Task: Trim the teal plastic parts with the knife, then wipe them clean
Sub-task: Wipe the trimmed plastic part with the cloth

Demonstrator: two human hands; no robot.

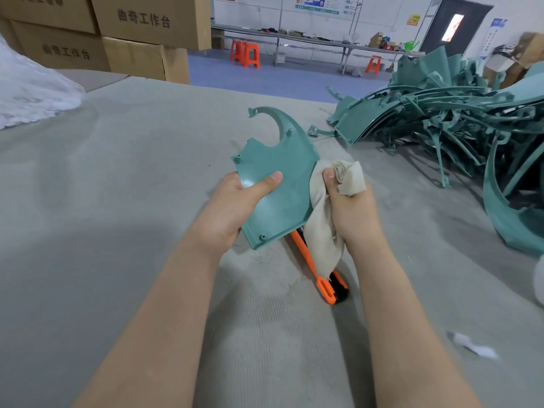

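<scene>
Left fingers (266, 182) curled round teal part (279, 160), right fingers (330, 179) pinching cloth (322, 228)

Stacked cardboard boxes (103, 30) printed with black characters rise at the far left, by the grey tabletop (117, 187), and a heap of crumpled white sheeting (32, 86) lies just in front of them. A small white scrap (474, 347) lies on the near right. Beyond, on a blue floor (265, 78), orange stools (245, 54) stand by a long bench (309, 41) — cluttered, against a white wall — near a dark door (453, 28).
</scene>
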